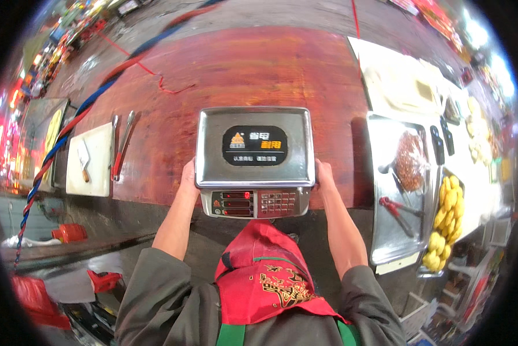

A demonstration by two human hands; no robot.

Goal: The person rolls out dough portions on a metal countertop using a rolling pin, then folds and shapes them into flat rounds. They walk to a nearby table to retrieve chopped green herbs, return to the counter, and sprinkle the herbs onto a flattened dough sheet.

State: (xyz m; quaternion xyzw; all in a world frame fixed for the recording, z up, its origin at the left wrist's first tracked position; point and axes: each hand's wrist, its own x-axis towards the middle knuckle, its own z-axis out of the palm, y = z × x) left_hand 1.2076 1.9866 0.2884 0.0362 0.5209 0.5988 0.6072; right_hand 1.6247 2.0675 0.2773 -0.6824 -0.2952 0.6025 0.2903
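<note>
Right before me is an electronic price-computing scale [253,173] with a flat stainless steel pan. A black label with writing sits in the middle of the pan, and nothing lies on it. Red digits glow on the display [233,203], beside a keypad [278,203]. My left hand [190,174] grips the scale's left side, and my right hand [324,173] grips its right side; the fingers of both are largely hidden by the pan. The scale is at the near edge of a reddish wooden table [259,65]; whether it rests there or is lifted, I cannot tell.
Leftward lie tongs [124,147] and a white cutting board [96,181] with a knife [83,160]. A steel tray [382,173] at right holds a bag of reddish food [410,162] and red-handled tongs [395,207]; yellow food pieces [449,207] sit beside it. A twisted cord [92,99] crosses the left.
</note>
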